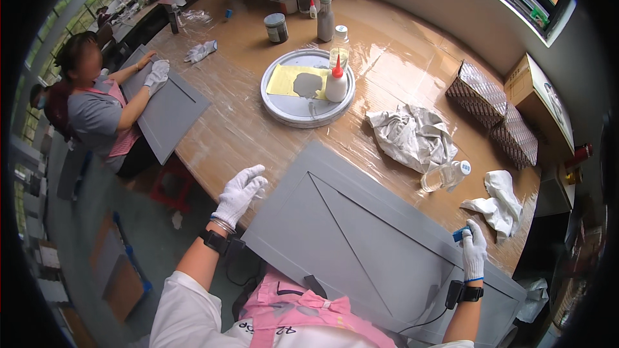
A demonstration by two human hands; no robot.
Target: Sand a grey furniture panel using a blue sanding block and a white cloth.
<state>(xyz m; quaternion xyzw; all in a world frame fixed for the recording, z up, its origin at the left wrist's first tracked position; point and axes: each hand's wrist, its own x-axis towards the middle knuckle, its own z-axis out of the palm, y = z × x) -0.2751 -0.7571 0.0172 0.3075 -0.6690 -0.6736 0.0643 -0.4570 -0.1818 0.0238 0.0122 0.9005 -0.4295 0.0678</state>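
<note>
A grey door-like panel (380, 225) with grooved diagonal lines lies in front of me, its far part over the covered table (225, 122). My left hand (240, 194), in a white glove, is held by the panel's left edge with its fingers stretched out and nothing in them. At the panel's right side, my right hand (475, 251), also gloved, has its fingers closed on a small blue block (460, 234). Whether the block touches the panel, I cannot tell. Beyond the panel lie a crumpled white cloth (412, 136) and a clear bottle (445, 176).
A round lid (277, 113) bears a yellow sheet (281, 81) with grey paste and a red-tipped bottle (336, 84). A second cloth (500, 203) lies right. Patterned boxes (477, 93) stand near the wall. At left, a co-worker (97, 103) handles another grey panel (171, 113).
</note>
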